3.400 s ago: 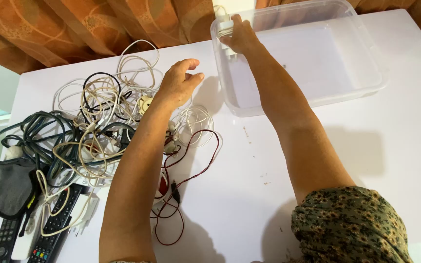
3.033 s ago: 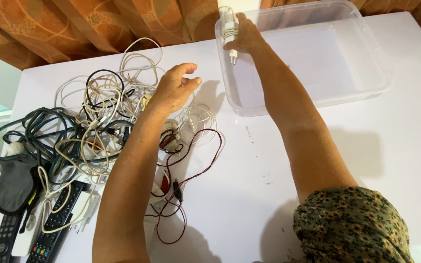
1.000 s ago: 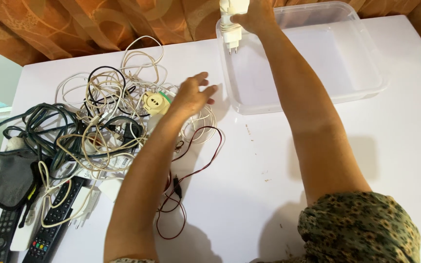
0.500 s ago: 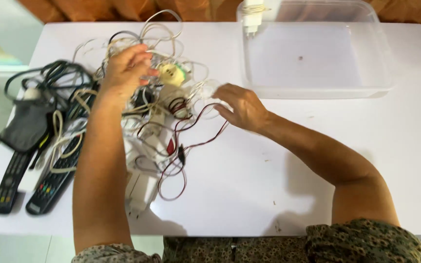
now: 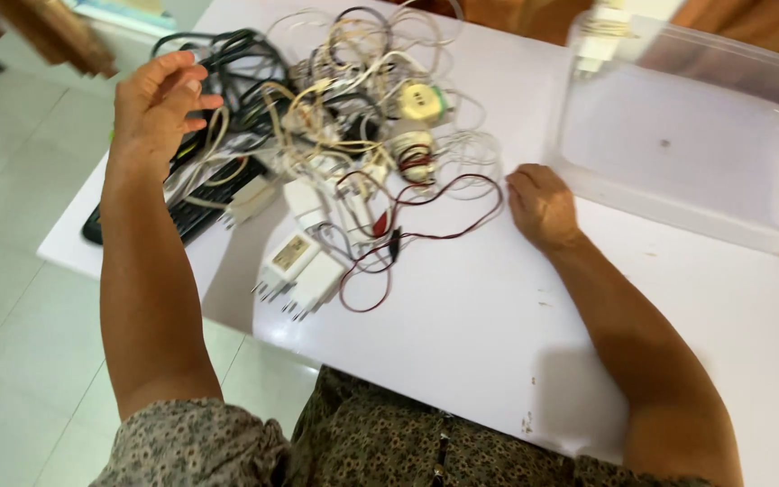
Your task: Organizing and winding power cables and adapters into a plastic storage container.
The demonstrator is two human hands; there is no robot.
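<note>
Left hand: your left hand is raised over the left part of the cable heap, fingers spread loosely and holding nothing; it hovers just above the dark cords.
Right hand: your right hand rests knuckles-up on the white desk, fingers curled under and empty as far as can be seen, just right of the thin red and black wire loop.
Cable heap: the tangled pile of white, cream and dark green cables lies on the far left of the desk, between your two hands, so either can reach it.
Chargers: two white plug-in power adapters lie at the near edge of the heap, prongs toward you, close to the desk's near edge.
Remote: a black remote control lies under the cords, its end close to the left edge.
Box: the clear rectangular plastic tub sits far right, open side up, with a white charger wound in its cord at its far left corner.
Open room: bare desk spreads near and right of your right hand, up to the tub's wall.
</note>
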